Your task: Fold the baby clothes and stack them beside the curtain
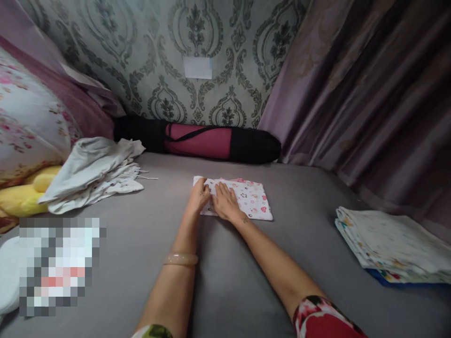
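Near edge: both my forearms run out over the grey bed sheet (246,291), with a pale jade-coloured bangle (181,258) on the left wrist. Red floral sleeve cuff (326,319) on the right arm.

Right side, near: stack of folded white cloths with small coloured prints (391,246), blue edge at the bottom, well apart from my hands.

Middle: small folded white cloth with pink and red print (252,199) lies flat on the sheet. Left hand (199,195) is palm down on its left edge. Right hand (225,203) is just beside it, fingers spread flat and pressing on the cloth. Neither hand grips anything and the two nearly touch.

Left, further out: loose heap of unfolded white garments (95,171). Beside it sit a yellow soft toy (21,197) and a floral-print pillow (24,126).

Far: rolled pink mat in a black strap carrier (200,141) lies along the grey damask wallpaper (211,37). A purple curtain (369,94) hangs on the right.
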